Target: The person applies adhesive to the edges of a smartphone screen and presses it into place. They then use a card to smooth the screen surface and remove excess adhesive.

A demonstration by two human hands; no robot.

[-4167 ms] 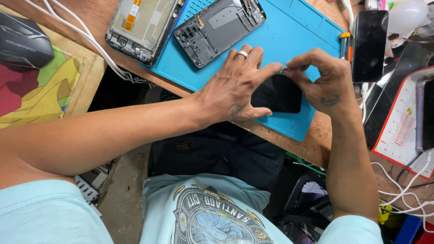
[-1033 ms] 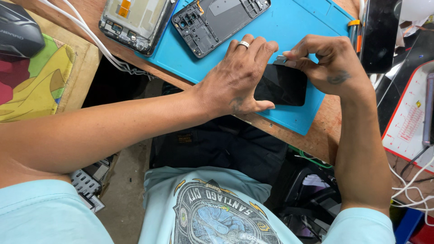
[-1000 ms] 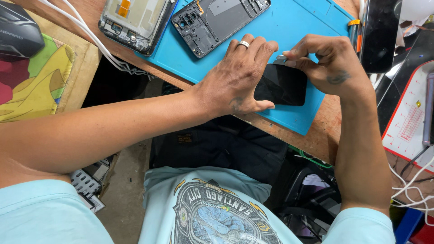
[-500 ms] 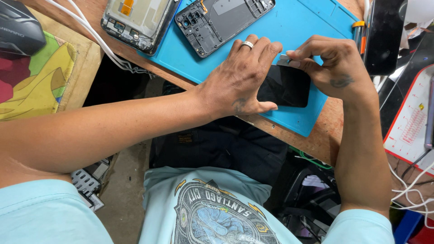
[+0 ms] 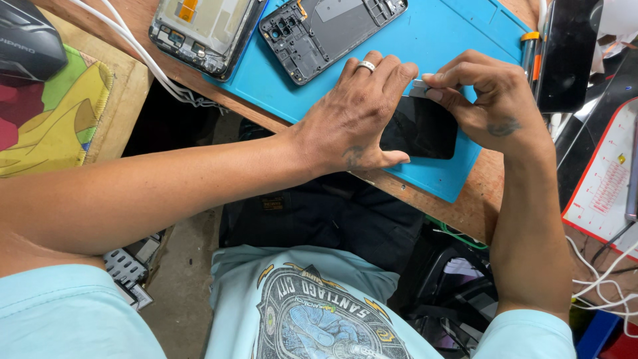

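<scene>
My left hand (image 5: 352, 113), with a ring on one finger, presses flat on a black phone screen (image 5: 425, 129) that lies on the blue work mat (image 5: 458, 33). My right hand (image 5: 495, 100) pinches a small grey tab (image 5: 419, 88) at the screen's top edge, right beside my left fingertips. Much of the screen is hidden under my left hand.
A dark grey phone frame (image 5: 325, 33) and a second opened phone body (image 5: 203, 26) lie at the mat's far left. White cables (image 5: 146, 63) run past them. A black mouse (image 5: 26, 43) sits on a colourful pad (image 5: 56, 119). A dark phone (image 5: 568, 53) and a red-edged white card (image 5: 608, 179) lie at right.
Both hands stay on the black screen. My right fingers keep their pinch at its top edge, shifting only slightly; the view drifts a little.
</scene>
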